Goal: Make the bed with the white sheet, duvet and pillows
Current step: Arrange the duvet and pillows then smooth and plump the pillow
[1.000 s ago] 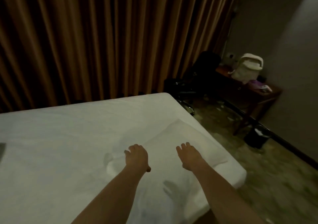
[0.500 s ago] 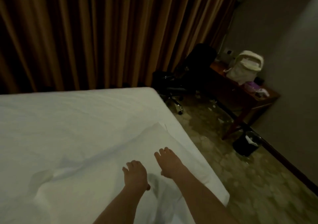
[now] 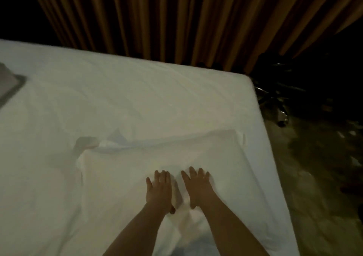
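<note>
A white sheet (image 3: 121,90) covers the bed and looks mostly smooth, with light creases. On top of it, near the bed's right edge, lies a folded white layer of bedding (image 3: 137,161) with a ruffled left corner. My left hand (image 3: 159,191) and my right hand (image 3: 196,187) lie side by side, palms down with fingers straight, pressing flat on that folded layer. No pillows are in view.
Brown curtains (image 3: 176,20) hang behind the bed's far edge. A grey object (image 3: 9,84) lies on the bed at the far left. A dark office chair (image 3: 279,90) stands off the bed's far right corner. Patterned floor (image 3: 318,177) runs along the right side.
The view has swung left, so the desk and bag are out of sight. Both hands have flattened out and moved close together on the folded bedding.
</note>
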Demonstrator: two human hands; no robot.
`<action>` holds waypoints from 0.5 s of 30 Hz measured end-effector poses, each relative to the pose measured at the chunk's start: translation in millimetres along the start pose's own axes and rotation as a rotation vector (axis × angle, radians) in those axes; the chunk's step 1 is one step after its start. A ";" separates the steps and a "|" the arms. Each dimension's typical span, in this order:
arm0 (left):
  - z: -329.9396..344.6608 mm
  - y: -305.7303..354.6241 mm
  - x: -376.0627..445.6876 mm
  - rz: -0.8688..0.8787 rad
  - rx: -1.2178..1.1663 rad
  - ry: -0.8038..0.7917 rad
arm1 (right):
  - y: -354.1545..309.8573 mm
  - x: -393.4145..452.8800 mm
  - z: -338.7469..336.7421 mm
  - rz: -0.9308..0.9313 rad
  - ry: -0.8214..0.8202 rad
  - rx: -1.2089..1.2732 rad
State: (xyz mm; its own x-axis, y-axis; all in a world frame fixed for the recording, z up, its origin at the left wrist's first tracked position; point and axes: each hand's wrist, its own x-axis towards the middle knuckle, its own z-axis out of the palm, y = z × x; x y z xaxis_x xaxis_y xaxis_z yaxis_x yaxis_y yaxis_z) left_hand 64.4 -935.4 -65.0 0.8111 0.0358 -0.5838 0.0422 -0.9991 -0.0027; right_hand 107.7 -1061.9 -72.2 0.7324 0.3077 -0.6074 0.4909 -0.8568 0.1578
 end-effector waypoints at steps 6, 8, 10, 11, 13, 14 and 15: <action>45.3 17.4 37.4 -0.073 0.109 0.045 | 5.3 47.2 35.5 -0.060 0.024 -0.034; 49.6 20.6 58.0 -0.088 0.064 0.097 | -4.3 67.5 48.5 -0.073 0.174 -0.031; 48.7 19.4 74.0 -0.078 0.026 0.079 | -13.6 84.6 65.0 -0.114 0.292 -0.010; 50.3 21.3 80.9 -0.056 0.020 0.060 | -14.6 91.4 74.9 -0.151 0.311 0.010; 57.3 20.9 88.3 -0.047 0.003 0.040 | -13.1 101.6 87.0 -0.216 0.345 0.032; 52.8 20.1 85.7 -0.031 -0.037 0.037 | -12.7 101.9 89.4 -0.250 0.364 0.068; 53.3 18.9 82.3 -0.033 -0.061 0.054 | -11.2 100.9 91.2 -0.287 0.356 0.126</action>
State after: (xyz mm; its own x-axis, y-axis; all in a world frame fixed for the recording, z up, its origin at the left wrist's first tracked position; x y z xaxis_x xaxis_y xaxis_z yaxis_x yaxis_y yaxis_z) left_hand 100.9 -952.6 -156.3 0.8391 0.0713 -0.5392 0.1032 -0.9942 0.0292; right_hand 133.1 -1059.0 -206.2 0.7023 0.6433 -0.3048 0.6523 -0.7530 -0.0864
